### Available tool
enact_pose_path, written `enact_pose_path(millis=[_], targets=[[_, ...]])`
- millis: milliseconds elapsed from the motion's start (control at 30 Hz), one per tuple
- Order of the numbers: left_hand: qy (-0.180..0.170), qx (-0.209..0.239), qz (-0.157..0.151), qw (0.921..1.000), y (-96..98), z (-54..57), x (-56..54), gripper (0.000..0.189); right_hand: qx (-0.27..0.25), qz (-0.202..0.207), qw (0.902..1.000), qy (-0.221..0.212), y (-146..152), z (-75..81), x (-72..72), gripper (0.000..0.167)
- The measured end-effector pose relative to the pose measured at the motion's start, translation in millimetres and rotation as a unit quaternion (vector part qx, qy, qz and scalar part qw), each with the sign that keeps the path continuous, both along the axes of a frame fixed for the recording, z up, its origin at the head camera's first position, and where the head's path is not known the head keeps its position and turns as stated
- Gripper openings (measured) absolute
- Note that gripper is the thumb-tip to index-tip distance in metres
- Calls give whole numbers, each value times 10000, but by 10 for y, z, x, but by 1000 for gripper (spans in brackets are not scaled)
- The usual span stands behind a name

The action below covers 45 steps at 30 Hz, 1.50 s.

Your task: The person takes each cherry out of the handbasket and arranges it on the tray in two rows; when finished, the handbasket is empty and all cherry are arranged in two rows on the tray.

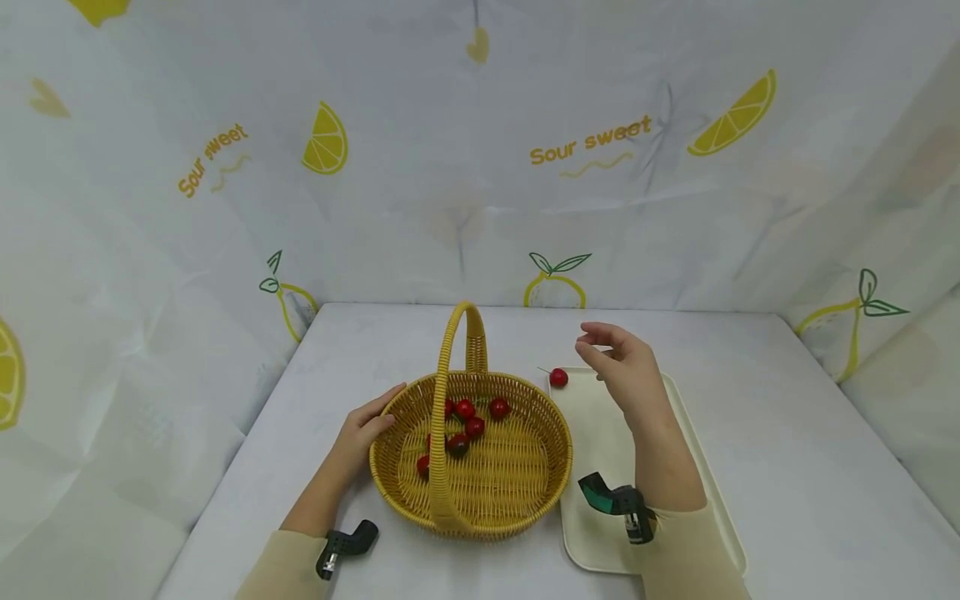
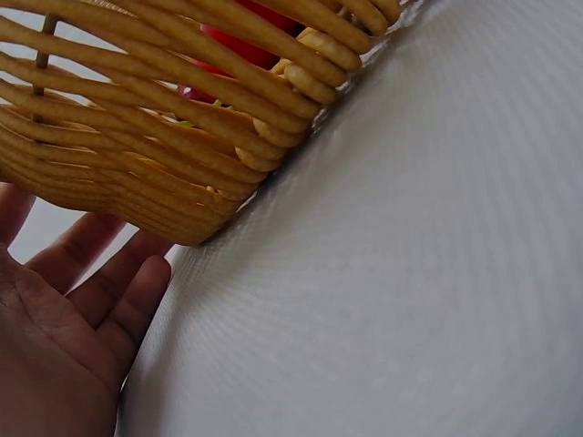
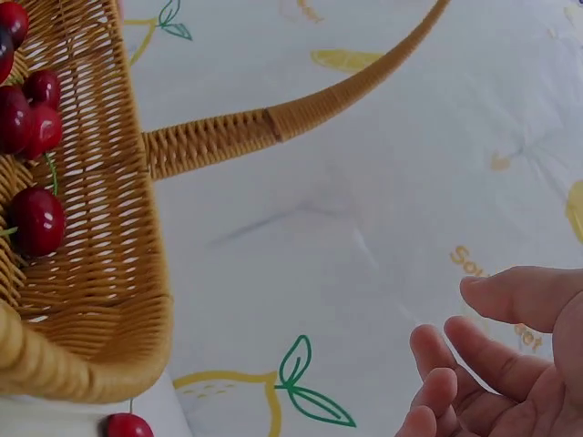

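Note:
A yellow woven basket [image 1: 517, 508] with a tall arched handle [image 1: 442, 400] holds several red cherries [image 1: 475, 427], grouped on its left side. My left hand [image 1: 360, 437] rests against the basket's left side, its thumb at the rim. In the left wrist view, relaxed fingers [image 2: 109, 282] lie along the wicker's outer wall. My right hand [image 1: 622, 367] is raised over the far part of a cream tray [image 1: 607, 533], fingers loosely bent with nothing between them. One cherry [image 1: 558, 377] with a thin stem sits at the tray's far left corner, left of that hand.
A white-covered table [image 1: 795, 467] carries the basket and the tray, which stand side by side, the basket's right rim overlapping the tray's left edge in the head view. White cloth [image 1: 420, 167] printed with lemons hangs behind and at both sides.

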<state>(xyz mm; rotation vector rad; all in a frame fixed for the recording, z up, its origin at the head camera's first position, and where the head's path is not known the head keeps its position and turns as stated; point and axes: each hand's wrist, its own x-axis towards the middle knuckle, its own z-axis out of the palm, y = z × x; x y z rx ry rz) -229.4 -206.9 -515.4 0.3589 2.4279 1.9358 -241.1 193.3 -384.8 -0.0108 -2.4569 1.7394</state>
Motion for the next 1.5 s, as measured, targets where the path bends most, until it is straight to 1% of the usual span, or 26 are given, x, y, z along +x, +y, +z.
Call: enact_pose_path(millis=[200,333,467,600,767,1100,1333,1500], targets=[[-37,-1,25,10000,-7,-2,2,49,-322,374,9987,122,-89,150,133,43],[-63,44,26,10000,-9,-13,-3,48,-470,655,9967,133,-172,219,209,40],[-60,27,39,10000,-10,-22,-6,48,-613,933,9937,52,-271,245,260,39],[-47,-21,55,10000,-9,-18,-2,48,-627,1218,9906,-65,-397,226,298,38],[-58,25,55,10000,-7,-12,0,48,-463,1571,9863,-184,-588,153,325,38],[-81,-39,64,9999,-3,8,12,48,-137,2045,9779,-414,-925,-106,292,38],[-53,-62,44,10000,0,0,1,48,72,2170,9750,-480,-1024,-291,234,35],[-117,-43,58,9999,12,13,-2,49,254,2317,9710,-537,-1102,-431,203,32]])
